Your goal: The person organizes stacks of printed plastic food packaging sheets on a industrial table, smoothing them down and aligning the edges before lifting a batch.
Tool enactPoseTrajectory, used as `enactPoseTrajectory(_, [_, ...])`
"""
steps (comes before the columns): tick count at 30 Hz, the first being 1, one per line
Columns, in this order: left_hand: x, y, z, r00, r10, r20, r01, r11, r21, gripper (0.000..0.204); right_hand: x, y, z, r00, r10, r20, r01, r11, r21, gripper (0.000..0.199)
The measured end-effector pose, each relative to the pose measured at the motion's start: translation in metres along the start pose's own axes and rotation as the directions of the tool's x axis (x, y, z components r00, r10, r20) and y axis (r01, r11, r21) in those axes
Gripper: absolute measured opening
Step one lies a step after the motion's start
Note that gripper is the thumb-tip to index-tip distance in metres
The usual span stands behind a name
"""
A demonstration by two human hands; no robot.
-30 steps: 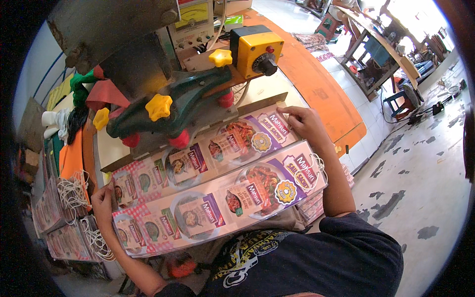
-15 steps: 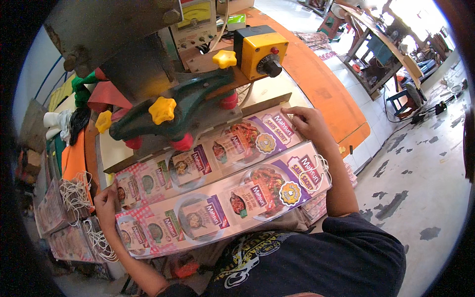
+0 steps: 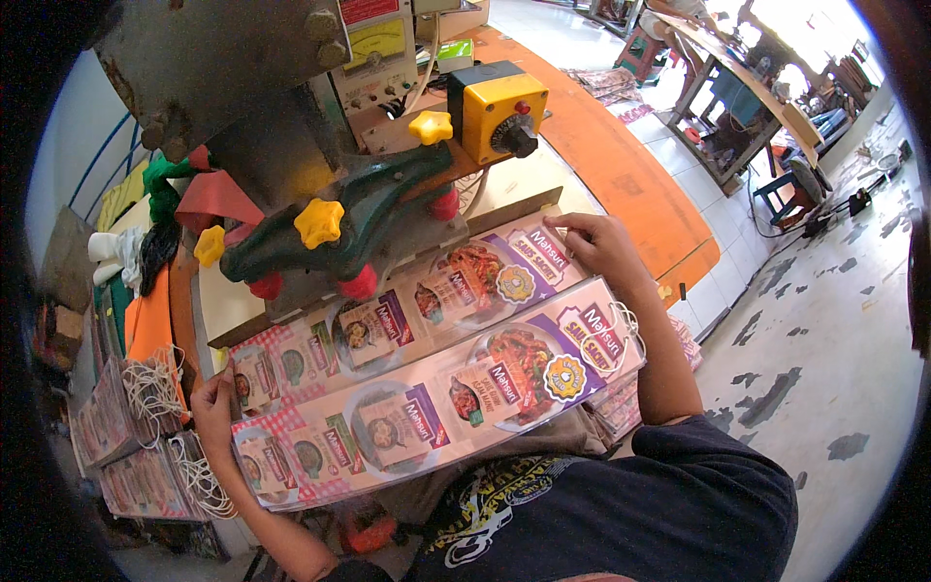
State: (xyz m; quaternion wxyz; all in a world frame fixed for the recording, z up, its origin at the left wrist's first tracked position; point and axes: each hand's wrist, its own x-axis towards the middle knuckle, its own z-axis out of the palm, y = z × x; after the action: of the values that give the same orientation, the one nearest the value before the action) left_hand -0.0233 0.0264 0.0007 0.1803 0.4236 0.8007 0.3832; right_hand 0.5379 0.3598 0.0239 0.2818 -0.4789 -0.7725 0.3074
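Lengthwise, the farther printed plastic banner [image 3: 398, 328] spans from our left hand [image 3: 214, 400], which pinches its left end, to our right hand [image 3: 598, 242], which touches its right end, gripping or not we cannot tell, the green press bracket [image 3: 388, 186] lying between both hands.

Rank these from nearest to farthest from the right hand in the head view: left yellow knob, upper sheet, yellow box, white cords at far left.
From the right hand:
1. Upper sheet, touching it
2. Yellow box, above and to its left
3. Left yellow knob, farther left
4. White cords, far left, below the knob
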Motion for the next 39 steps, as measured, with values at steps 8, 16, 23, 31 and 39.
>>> enactPoseTrajectory(8, [0.002, 0.008, 0.0, 0.999, -0.05, 0.023, 0.05, 0.999, -0.02, 0.038, 0.002, 0.003, -0.001, 0.998, -0.065, -0.013, 0.065, 0.997, -0.05, 0.029])
enactPoseTrajectory(16, [0.004, -0.007, -0.004, 0.999, -0.024, 0.032, 0.025, 0.999, -0.024, 0.036, 0.003, -0.001, -0.002, 0.998, -0.053, 0.013, 0.054, 0.993, -0.106, 0.028])
enactPoseTrajectory(23, [0.005, -0.009, -0.003, 0.998, -0.047, 0.034, 0.049, 0.997, -0.067, 0.036, 0.002, -0.005, -0.003, 0.999, -0.032, 0.009, 0.032, 0.994, -0.107, 0.03])
enactPoseTrajectory(31, [0.002, 0.009, -0.003, 0.998, -0.045, 0.038, 0.044, 0.999, 0.006, 0.039, 0.004, 0.002, -0.001, 0.997, -0.081, -0.014, 0.077, 0.981, -0.18, 0.028])
enactPoseTrajectory(39, [0.0, 0.016, -0.004, 0.999, -0.043, 0.031, 0.039, 0.995, 0.092, 0.04, 0.004, -0.003, -0.002, 1.0, -0.026, 0.012, 0.028, 0.982, -0.184, 0.031])
